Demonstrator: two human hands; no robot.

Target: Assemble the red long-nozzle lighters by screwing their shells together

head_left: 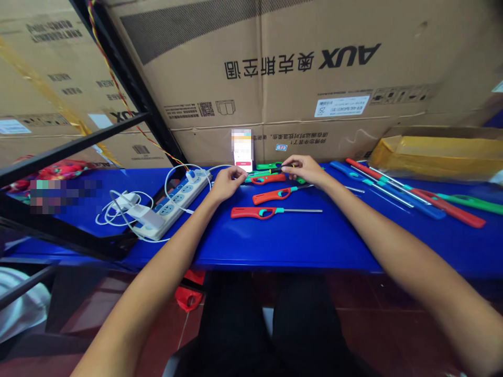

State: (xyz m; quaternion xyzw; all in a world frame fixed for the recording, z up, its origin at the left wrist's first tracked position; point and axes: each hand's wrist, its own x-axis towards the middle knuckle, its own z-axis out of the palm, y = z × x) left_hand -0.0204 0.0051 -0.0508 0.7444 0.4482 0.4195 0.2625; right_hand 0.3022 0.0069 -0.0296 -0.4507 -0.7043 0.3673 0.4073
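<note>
My left hand (227, 183) and my right hand (304, 170) meet over the blue table (298, 246), both pinching a slim green and black long-nosed lighter (267, 172). Its exact shape is partly hidden by my fingers. Just below lie a red lighter with a teal trigger (267, 179), a second red one (273, 195), and a third with a long metal nozzle (267, 212). A green lighter (269, 166) lies behind my hands. Further right lie blue, red and green lighters (416, 191).
A white power strip (181, 203) with white chargers and cables (128, 204) lies left. A phone (242, 149) stands upright at the back. Large cardboard boxes (251, 68) form the back, a yellow package (436, 152) sits right, and a black metal rack frame (70, 146) crosses left.
</note>
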